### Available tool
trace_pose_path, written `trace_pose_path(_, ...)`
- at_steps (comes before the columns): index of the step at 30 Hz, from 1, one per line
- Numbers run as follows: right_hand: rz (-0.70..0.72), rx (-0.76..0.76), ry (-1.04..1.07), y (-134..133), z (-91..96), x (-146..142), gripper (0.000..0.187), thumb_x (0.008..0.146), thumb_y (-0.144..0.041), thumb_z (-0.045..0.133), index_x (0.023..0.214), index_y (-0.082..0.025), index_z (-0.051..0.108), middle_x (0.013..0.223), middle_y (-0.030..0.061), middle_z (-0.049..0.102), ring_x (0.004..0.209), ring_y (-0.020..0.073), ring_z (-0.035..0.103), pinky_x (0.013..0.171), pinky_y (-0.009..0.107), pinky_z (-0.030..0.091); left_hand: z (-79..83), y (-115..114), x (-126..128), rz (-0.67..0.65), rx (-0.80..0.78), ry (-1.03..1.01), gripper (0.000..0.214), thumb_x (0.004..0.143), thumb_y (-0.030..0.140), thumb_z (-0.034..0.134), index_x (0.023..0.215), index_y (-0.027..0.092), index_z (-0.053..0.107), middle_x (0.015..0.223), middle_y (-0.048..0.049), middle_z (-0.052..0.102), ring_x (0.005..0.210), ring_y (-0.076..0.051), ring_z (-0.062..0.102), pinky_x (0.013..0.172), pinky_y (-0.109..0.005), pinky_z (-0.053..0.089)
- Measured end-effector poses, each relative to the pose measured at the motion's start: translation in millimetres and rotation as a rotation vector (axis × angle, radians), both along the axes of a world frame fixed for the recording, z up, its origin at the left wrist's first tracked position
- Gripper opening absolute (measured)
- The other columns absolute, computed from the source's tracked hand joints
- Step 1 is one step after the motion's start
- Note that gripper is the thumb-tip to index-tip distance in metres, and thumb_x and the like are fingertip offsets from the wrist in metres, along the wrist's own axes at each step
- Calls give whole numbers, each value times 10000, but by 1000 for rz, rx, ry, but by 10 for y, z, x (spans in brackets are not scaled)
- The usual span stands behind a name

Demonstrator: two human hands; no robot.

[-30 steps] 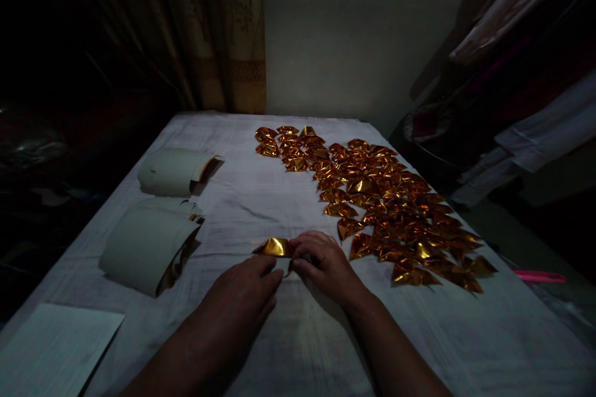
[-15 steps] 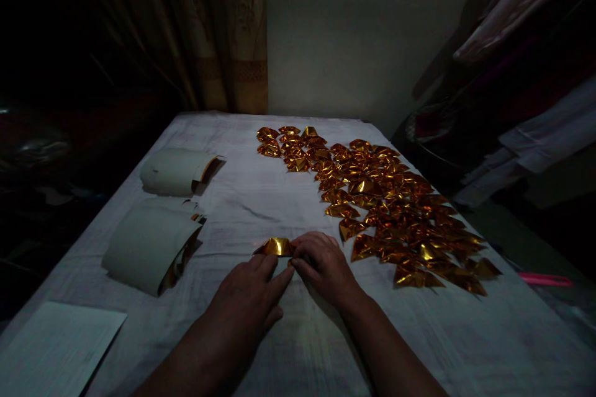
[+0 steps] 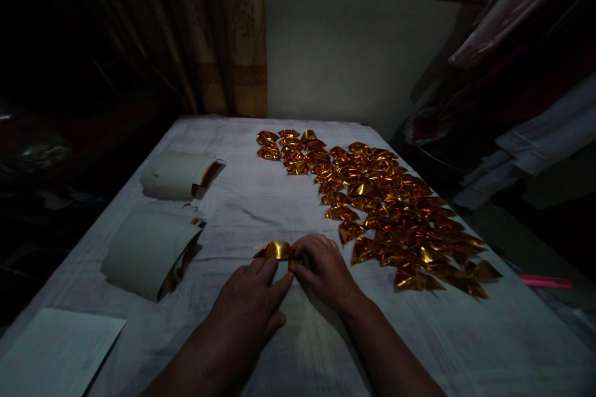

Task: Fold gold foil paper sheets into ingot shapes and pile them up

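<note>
On the white cloth between my hands lies a folded gold foil paper ingot (image 3: 279, 250), its shiny middle facing up. My left hand (image 3: 254, 298) reaches in from the lower left, its fingertips pressed against the near side and left end of the ingot. Thumb and fingers of my right hand (image 3: 321, 267) pinch the ingot's right end and hide it. To the right, a large spread of similar gold foil ingots (image 3: 365, 189) covers much of the cloth.
Two curved stacks in pale card, a far one (image 3: 174, 173) and a nearer one (image 3: 144, 248), lie at the left. A flat pale sheet (image 3: 60, 347) rests at the lower left. Something pink (image 3: 544, 281) shows beyond the right edge. A curtain (image 3: 228, 43) hangs behind.
The view has tilted slightly, so most things sit a little lower. Both hands keep nearly the same hold on the ingot.
</note>
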State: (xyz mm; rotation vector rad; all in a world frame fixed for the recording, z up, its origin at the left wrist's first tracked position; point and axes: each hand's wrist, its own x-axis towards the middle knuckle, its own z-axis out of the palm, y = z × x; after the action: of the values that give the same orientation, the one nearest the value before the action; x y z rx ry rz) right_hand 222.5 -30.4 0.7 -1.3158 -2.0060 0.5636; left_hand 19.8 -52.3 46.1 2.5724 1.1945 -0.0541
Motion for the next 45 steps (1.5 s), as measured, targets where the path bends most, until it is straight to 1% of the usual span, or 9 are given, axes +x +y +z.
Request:
trace_pose_path(4,0,-9,-1,0,5,-15,220,787,-100,681,906,-243,563,935,3,667,945,216,595,847,369,403,-45,15,-27,-13,38,-53,546,798,239,713,1319,285,557,1332,-107,576,1200,-328,558,922,-462,513)
trace_pose_path(13,-30,-39,5,11,30,-53,194,799,-89,675,857,-237,564,901,-7,657,934,210,583,847,368,384,72,-4,26,12,-2,-24,521,771,184,736,1271,274,620,1366,-111,567,1236,-326,543,972,-491,509)
trace_pose_path(17,-5,-26,-26,17,32,-26,183,820,-72,635,865,-240,576,908,0,659,949,213,586,845,367,396,71,-10,-23,15,36,-98,412,809,199,688,1212,282,652,1361,-85,572,1227,-300,551,971,-447,506)
trace_pose_path(22,39,19,-47,0,17,-10,175,852,-88,655,916,-248,624,999,18,690,1000,222,593,888,396,402,146,43,-50,5,-45,-79,261,835,231,664,1090,271,696,1255,-67,635,1114,-278,605,912,-426,510)
trace_pose_path(25,53,33,-65,-11,7,-4,131,863,-134,690,925,-242,649,1043,33,694,1027,227,601,901,409,407,202,116,-90,6,-79,-102,113,892,219,593,941,233,695,1083,-50,676,982,-229,629,844,-372,500)
trace_pose_path(29,96,27,-72,-18,24,41,204,827,-204,760,1006,-232,665,1121,54,692,1093,245,602,944,437,408,248,214,-228,107,-42,-130,129,929,199,524,881,208,643,942,-39,656,895,-204,601,765,-333,466)
trace_pose_path(32,148,16,-69,-22,59,84,301,798,-216,783,1073,-234,664,1190,67,685,1148,259,592,970,453,413,219,249,-331,189,40,-118,107,877,151,550,945,206,612,1001,-48,635,947,-226,578,808,-364,457)
trace_pose_path(38,172,8,-79,-24,82,104,238,798,-195,786,1012,-235,690,1189,56,681,1157,252,591,978,444,416,104,274,-335,117,-34,-138,246,865,100,565,1063,236,619,1115,-34,639,1030,-214,575,887,-352,449)
trace_pose_path(45,181,21,-97,-19,60,110,298,809,-221,788,1089,-249,688,1199,53,681,1163,249,585,988,441,405,63,333,-244,92,55,-103,96,924,200,608,998,224,664,981,-33,668,901,-210,602,763,-327,457)
